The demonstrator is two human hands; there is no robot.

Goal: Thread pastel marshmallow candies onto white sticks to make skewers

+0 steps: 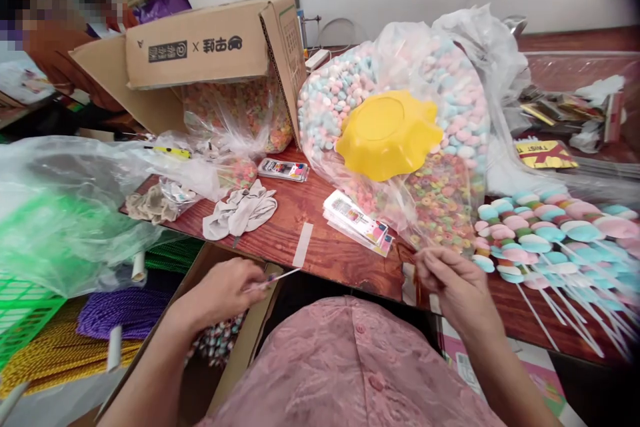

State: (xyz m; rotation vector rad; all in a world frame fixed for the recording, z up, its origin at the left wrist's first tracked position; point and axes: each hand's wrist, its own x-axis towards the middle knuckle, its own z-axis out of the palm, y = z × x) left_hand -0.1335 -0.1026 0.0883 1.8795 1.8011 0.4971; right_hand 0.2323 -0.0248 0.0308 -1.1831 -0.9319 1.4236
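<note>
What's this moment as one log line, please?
left grip: thin white stick | right grip: pinched, beside candy-ring bag | yellow dish: on bagged candies | candy skewers: far right

Looks like some sort of candy workshop to me. Big bag of sweets [460, 107] on a wooden surface [273, 240], a heap of candy skewers [543, 233] at the right, a stack of printed cards [353, 219], and an open carton [200, 57] with more bagged sweets [240, 110] inside. Bundles of cord [125, 313] sit down low, plus there's another person [63, 60] over on the left.
</note>
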